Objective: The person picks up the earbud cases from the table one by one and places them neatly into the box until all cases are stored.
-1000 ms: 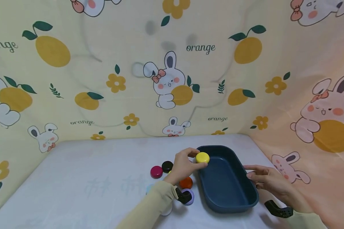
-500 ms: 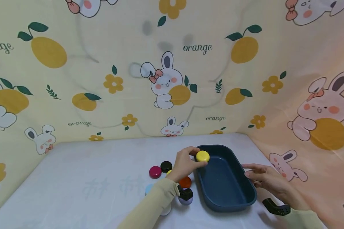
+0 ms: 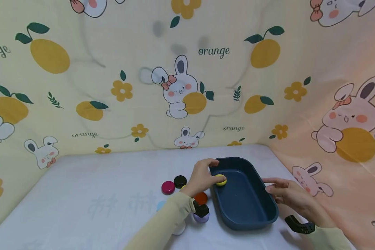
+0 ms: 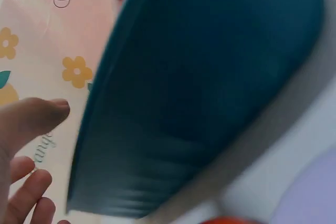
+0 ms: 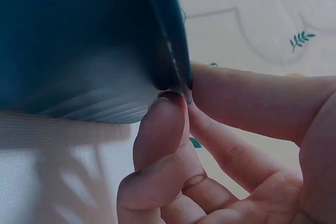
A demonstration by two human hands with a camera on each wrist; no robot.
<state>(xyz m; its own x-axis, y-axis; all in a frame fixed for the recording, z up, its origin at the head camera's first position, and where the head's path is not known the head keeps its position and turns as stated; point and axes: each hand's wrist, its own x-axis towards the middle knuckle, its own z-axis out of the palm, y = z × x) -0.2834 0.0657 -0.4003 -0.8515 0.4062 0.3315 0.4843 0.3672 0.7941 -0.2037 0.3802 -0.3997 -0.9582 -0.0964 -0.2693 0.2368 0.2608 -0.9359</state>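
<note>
A dark blue rectangular container [image 3: 244, 205] with rounded corners stands at the right of the table. Over its left rim reaches my left hand [image 3: 202, 177], thumb and fingers spread apart. Just below the thumb, inside the container, is a glossy yellow round disc [image 3: 220, 180], partly covered by the thumb; whether it has touched the bottom I cannot tell. Nothing lies between the left thumb [image 4: 37, 119] and fingers in the left wrist view. My right hand [image 3: 295, 199] pinches the container's right rim; the right wrist view shows its thumb [image 5: 247, 98] and fingers meeting at that rim.
Left of the container lie more round discs: crimson [image 3: 168, 187], black [image 3: 180, 181], orange [image 3: 201, 198], lavender [image 3: 201, 217], white [image 3: 179, 229] and light blue [image 3: 160, 205], some partly behind the left arm. A patterned cloth [image 3: 137, 86] hangs behind the table.
My left fingers have parted and let go of the yellow disc, which has dropped from rim height down into the container. The right hand keeps its hold. The head view has shifted slightly.
</note>
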